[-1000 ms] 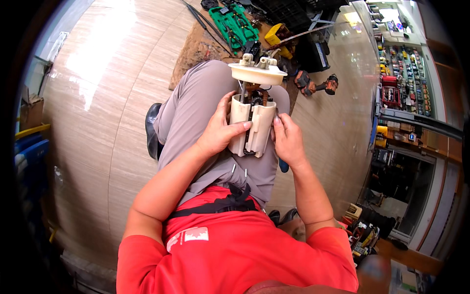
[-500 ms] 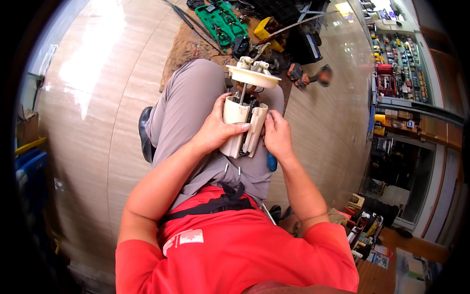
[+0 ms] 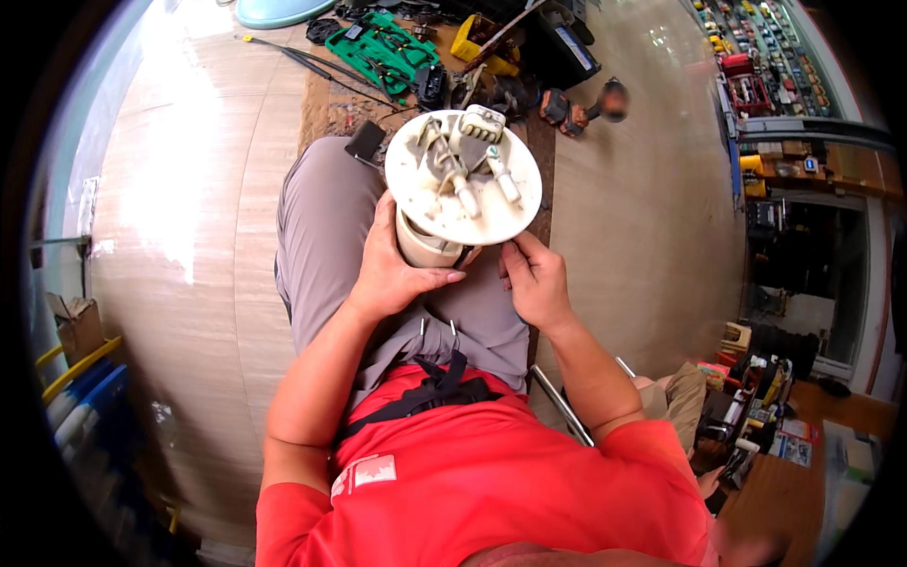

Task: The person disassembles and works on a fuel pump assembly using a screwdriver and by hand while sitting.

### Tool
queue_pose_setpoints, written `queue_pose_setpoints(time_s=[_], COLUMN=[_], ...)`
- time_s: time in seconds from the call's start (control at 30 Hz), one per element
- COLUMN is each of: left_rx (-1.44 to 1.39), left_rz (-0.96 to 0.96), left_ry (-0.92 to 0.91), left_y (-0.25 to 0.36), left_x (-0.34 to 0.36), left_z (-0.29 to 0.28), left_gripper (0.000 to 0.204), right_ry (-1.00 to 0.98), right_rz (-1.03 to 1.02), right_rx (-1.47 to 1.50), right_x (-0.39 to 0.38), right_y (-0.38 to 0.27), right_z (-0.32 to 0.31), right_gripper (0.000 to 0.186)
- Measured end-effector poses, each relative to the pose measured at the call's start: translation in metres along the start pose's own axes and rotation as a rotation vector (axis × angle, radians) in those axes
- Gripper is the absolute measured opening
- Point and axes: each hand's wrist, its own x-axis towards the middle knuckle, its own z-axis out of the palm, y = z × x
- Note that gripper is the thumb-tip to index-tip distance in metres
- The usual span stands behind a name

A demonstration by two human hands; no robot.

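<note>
Because it looked like hollow plastic, the white part [image 3: 463, 189] was likely light and stiff, not squashy. It was over the lap of the gray trousers [image 3: 326, 217], tipped so its round lid [image 3: 487, 215] faced up toward the camera. The thin spouts [image 3: 506, 180] on top looked easy to snap, so they seemed a bad place to grab. The cup-shaped body [image 3: 427, 249] under the lid seemed the best spot to hold, though its smooth side could have been a bit slippery. At 7 o'clock from the lid's middle, the left hand [image 3: 387, 274] gripped that body, with its thumb across the front. At 5 o'clock, the right hand [image 3: 540, 288] had its fingers curled in by the lid's edge, but I could not tell if it pinched anything. A green tool case [image 3: 383, 54] lay at 11 o'clock and a drill [image 3: 567, 113] at 2 o'clock.
</note>
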Motion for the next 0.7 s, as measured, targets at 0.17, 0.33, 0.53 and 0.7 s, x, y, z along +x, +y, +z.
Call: queue_pose_setpoints(time_s=[0.17, 0.33, 0.53, 0.7], left_rx=[0.067, 0.124, -0.120, 0.026], left_rz=[0.030, 0.030, -0.009, 0.065], left_ry=[0.013, 0.070, 0.050, 0.027], left_y=[-0.015, -0.023, -0.015, -0.016], left_x=[-0.007, -0.005, -0.009, -0.015], left_z=[0.002, 0.002, 0.005, 0.003], left_gripper=[0.110, 0.103, 0.097, 0.081], right_ry=[-0.002, 0.004, -0.004, -0.013], right_rz=[-0.061, -0.013, 0.002, -0.008], right_rx=[0.064, 0.136, 0.140, 0.142], right_x=[-0.009, -0.010, -0.015, -0.016], right_y=[0.005, 0.009, 0.009, 0.017], right_z=[0.003, 0.011, 0.010, 0.006], right_gripper=[0.020, 0.019, 0.019, 0.019])
